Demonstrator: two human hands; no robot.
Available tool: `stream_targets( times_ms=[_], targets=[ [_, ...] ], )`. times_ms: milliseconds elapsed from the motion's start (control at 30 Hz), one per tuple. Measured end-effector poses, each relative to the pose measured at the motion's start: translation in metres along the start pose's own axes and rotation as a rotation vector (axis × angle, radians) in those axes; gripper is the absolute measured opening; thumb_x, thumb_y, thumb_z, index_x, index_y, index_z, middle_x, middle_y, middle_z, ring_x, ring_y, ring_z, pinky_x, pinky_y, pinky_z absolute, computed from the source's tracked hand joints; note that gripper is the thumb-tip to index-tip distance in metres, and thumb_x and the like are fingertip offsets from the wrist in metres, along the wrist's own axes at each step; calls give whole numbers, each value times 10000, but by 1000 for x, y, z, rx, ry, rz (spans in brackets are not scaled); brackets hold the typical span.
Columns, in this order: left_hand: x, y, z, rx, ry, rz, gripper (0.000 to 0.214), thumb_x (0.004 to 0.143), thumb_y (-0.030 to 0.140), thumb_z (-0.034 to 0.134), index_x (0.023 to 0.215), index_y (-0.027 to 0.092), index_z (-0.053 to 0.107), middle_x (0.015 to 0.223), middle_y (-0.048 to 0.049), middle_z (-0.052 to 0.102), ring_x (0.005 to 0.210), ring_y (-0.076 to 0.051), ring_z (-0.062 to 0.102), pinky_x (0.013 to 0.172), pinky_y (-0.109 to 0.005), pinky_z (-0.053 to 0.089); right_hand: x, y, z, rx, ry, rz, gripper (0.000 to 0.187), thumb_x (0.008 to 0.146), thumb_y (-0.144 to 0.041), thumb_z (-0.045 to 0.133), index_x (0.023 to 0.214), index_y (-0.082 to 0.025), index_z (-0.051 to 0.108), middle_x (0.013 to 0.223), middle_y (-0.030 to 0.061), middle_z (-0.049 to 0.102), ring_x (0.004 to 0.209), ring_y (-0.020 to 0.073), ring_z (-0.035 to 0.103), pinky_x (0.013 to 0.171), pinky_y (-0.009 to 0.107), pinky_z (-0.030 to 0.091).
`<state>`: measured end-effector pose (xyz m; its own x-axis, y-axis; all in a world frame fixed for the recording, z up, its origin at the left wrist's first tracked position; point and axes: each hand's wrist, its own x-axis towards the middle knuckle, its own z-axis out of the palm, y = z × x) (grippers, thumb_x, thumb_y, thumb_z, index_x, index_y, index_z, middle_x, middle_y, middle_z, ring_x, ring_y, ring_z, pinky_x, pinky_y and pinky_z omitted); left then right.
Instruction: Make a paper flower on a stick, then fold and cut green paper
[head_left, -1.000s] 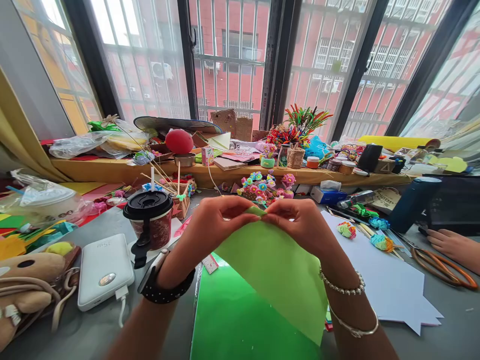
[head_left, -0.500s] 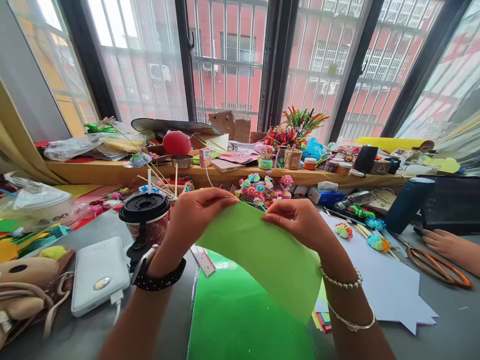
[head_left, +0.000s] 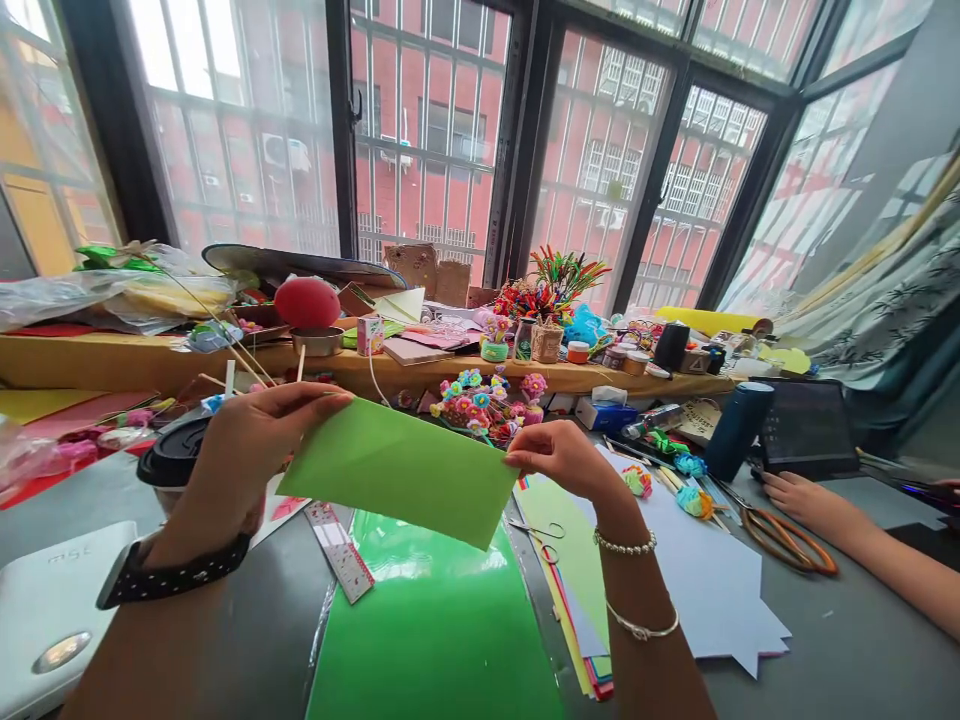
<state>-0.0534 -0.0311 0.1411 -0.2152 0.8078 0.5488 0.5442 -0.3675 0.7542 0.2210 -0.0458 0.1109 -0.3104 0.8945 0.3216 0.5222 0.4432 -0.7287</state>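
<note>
I hold a folded sheet of light green paper (head_left: 401, 467) in the air above the table, stretched between both hands. My left hand (head_left: 251, 445) pinches its upper left corner. My right hand (head_left: 562, 455) pinches its right end. Under the sheet lies a glossy darker green sheet (head_left: 435, 640) flat on the grey table (head_left: 847, 650). A striped ruler (head_left: 341, 550) lies beside it on the left.
A black-lidded cup (head_left: 174, 455) and a white power bank (head_left: 49, 610) sit left. A stack of coloured sheets (head_left: 581, 640), white paper (head_left: 712, 590), small scissors (head_left: 540, 530) and orange-handled scissors (head_left: 787, 535) lie right. Another person's hand (head_left: 795, 495) rests by a dark bottle (head_left: 731, 430). Paper flowers (head_left: 480, 395) crowd the back.
My hands have drawn apart along the green paper's top edge, left hand going left and right hand right. The sheet now hangs folded and spread wide. The view has swung right.
</note>
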Motion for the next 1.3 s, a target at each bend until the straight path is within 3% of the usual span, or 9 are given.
stream_targets(
  times_ms=[100, 200, 367, 733, 800, 900, 1067, 1200, 1300],
  targets=[
    [2, 0, -2, -45, -91, -82, 283, 601, 372, 629, 789, 162, 658, 814, 1, 664, 677, -135, 521, 504, -166, 363, 1, 3, 0, 68, -28, 22, 194, 699, -313, 582, 674, -124, 615, 573, 3, 578, 541, 109, 558, 534, 221, 449],
    [3, 0, -1, -38, -122, -77, 267, 605, 384, 628, 747, 160, 654, 792, -5, 663, 653, -137, 516, 487, -170, 352, 2, 5, 0, 104, -26, 33, 208, 690, -329, 590, 665, -124, 611, 565, 2, 582, 531, 111, 569, 521, 221, 456],
    [6, -6, 4, -41, -182, 27, 278, 629, 404, 614, 764, 164, 648, 771, -1, 649, 697, -153, 522, 551, -181, 383, 2, 8, -3, 148, 29, 63, 195, 685, -318, 592, 677, -124, 607, 576, 3, 586, 544, 118, 578, 542, 234, 470],
    [6, -19, 11, -46, -176, 66, 273, 677, 424, 576, 824, 200, 630, 738, 41, 615, 711, -150, 528, 552, -173, 416, 4, 15, -4, 97, 100, 32, 201, 701, -331, 567, 702, -134, 609, 571, -6, 571, 512, 114, 568, 519, 231, 470],
    [9, -22, 11, -53, -195, 29, 304, 668, 437, 583, 854, 199, 619, 758, 34, 632, 738, -168, 560, 579, -187, 429, 4, 17, -6, 97, 151, 39, 204, 688, -337, 580, 696, -136, 612, 581, -1, 579, 511, 117, 567, 520, 237, 475],
    [15, -32, 17, -61, -256, -52, 433, 655, 496, 569, 926, 159, 597, 779, -20, 654, 775, -201, 602, 655, -235, 453, 5, 22, -10, 147, 337, 66, 229, 664, -366, 597, 706, -141, 611, 613, 17, 604, 528, 131, 569, 525, 257, 488],
    [13, -39, 44, -298, -404, -185, 506, 615, 564, 554, 846, 117, 607, 863, -111, 656, 798, -223, 620, 658, -286, 492, 7, 23, -11, 282, 533, 69, 293, 630, -419, 620, 732, -145, 618, 651, 35, 635, 548, 149, 579, 566, 292, 503],
    [-3, -24, 65, -595, -571, -229, 421, 634, 474, 604, 882, 133, 603, 897, -91, 665, 813, -193, 625, 744, -293, 491, 11, 18, -4, 351, 534, 70, 297, 612, -422, 636, 720, -146, 614, 622, 19, 632, 512, 137, 573, 546, 282, 494],
    [-12, -17, 73, -694, -566, -195, 363, 629, 398, 647, 882, 141, 608, 928, -68, 664, 834, -187, 620, 803, -308, 477, 14, 16, 3, 380, 493, 78, 293, 608, -416, 644, 713, -145, 608, 599, 17, 626, 505, 138, 573, 528, 272, 490]
  ],
)
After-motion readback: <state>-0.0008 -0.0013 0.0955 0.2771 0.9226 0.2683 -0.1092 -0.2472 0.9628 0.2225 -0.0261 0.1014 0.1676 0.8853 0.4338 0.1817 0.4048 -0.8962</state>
